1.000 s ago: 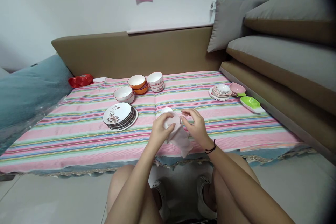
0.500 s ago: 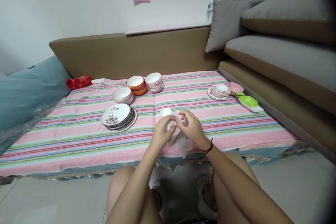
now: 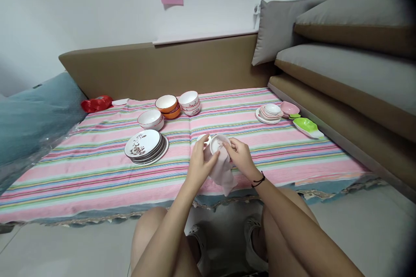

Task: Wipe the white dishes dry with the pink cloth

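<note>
A small white dish (image 3: pixel 215 143) is held up between my two hands, its hollow facing me. A pale pinkish cloth (image 3: pixel 224 176) wraps its lower side and hangs down below. My left hand (image 3: pixel 198 161) curls at the dish's left side, the thumb pressing the cloth at the lower rim. From the right, my right hand (image 3: pixel 240 154) grips the rim with the thumb on the inside, its other fingers partly hidden behind. Just behind my left fingers, a second small white dish (image 3: pixel 200 137) lies on the striped cover, mostly hidden.
A stack of flowered plates (image 3: pixel 143 143), white bowls (image 3: pixel 150 117) and orange bowls (image 3: pixel 167 104) stand to the left on the striped cover (image 3: pixel 107 181). At right sit small stacked dishes (image 3: pixel 271 110), a pink bowl (image 3: pixel 289 108) and a green leaf-shaped dish (image 3: pixel 307 126). Cushions (image 3: pixel 338 65) border the right side.
The small dish has turned so that its hollow now shows toward me. My left fingers have spread further apart around it, and the cloth hangs lower beneath it.
</note>
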Tool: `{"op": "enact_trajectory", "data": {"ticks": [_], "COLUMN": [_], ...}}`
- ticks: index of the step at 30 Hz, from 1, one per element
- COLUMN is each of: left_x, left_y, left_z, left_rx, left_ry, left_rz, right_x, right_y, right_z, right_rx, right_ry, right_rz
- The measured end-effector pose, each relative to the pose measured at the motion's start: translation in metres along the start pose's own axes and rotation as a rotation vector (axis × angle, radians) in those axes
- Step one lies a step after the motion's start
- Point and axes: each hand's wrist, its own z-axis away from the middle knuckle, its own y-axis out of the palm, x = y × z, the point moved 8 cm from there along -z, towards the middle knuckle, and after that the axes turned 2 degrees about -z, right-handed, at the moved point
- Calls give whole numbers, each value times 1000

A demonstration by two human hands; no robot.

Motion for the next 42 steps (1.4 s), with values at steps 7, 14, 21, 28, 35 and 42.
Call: {"op": "enact_trajectory", "data": {"ticks": [7,14,21,28,35,42], "left_x": [19,16,19,24,25,19], "left_y": [9,17,21,19,26,24], "left_z": [-1,8,9,7,10,10], "left_rx": [148,210,187,180,275,272], "left_ry": [-251,-217,-224,-246,-213,-249], "left_rz": [150,74,15,-28,-6,95], "right_x": [-5,3,8,21,17,15], "right_y": [3,5,10,-4,5,8], "right_z": [2,2,4,1,1,2], "right_rx": [-24,13,45,-74,96,84], "right_ry": [11,-60,-152,-258,-192,-208], "right_rz": [-8,182,305,264,151,194]}}
